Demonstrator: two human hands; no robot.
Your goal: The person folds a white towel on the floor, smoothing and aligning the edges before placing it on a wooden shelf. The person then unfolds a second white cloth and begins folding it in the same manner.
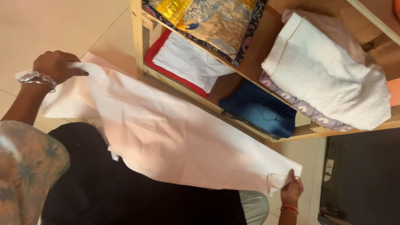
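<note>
Left hand [56, 64] is raised at the upper left, fingers curled down and clamped on one end of a pale pink cloth [175, 133], a silver bracelet [37, 78] on its wrist and the forearm running down to a patterned sleeve [29, 166]. Right hand [291, 191] sits low at the lower right, fingertips pinched shut on the opposite corner of the same cloth, a red thread band round its wrist. Between the two hands the cloth hangs stretched in a slanting sheet over a black garment [125, 191] and the tiled floor [54, 25]. Just beyond it stands a wooden shelf [137, 37] with folded textiles: one gold and blue patterned piece [216, 21] on the upper level, one white piece on red [187, 62] and one dark blue piece [258, 108] lower down, and one thick white fold [329, 71] resting on a lilac printed one. Nothing lies between the hands and the shelf except the cloth itself
</note>
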